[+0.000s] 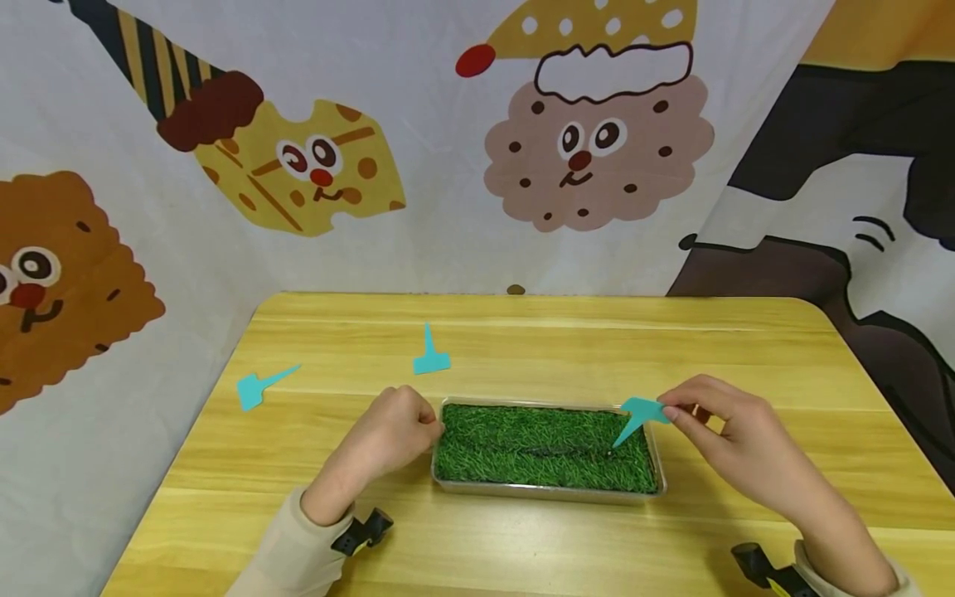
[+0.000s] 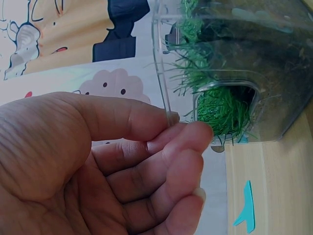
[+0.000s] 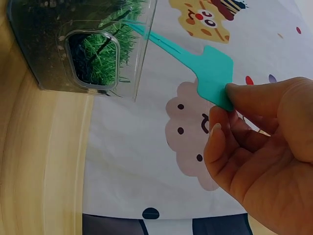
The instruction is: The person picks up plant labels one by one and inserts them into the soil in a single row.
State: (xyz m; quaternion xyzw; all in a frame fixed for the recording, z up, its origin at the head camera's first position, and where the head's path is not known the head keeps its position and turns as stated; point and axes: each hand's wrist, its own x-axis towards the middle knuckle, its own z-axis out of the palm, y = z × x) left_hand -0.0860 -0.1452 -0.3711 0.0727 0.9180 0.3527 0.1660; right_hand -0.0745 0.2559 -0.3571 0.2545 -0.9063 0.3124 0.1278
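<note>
A clear plastic box [image 1: 548, 492] holds green artificial grass [image 1: 515, 473] with a dark slit along its middle. At the box's left end, my left hand [image 1: 399, 427] pinches the rim between thumb and forefinger; the left wrist view shows this close up, with the other fingers curled below. My right hand [image 1: 734, 431] pinches a teal T-shaped plant label [image 1: 643, 410] by one edge of its head. The label slants down and left, its pointed tip at the grass near the slit's right end.
Two more teal plant labels lie on the wooden table: one [image 1: 431, 362] behind the box, another [image 1: 254, 390] at the far left. A cartoon-printed cloth [image 1: 440, 207] hangs behind the table's back edge.
</note>
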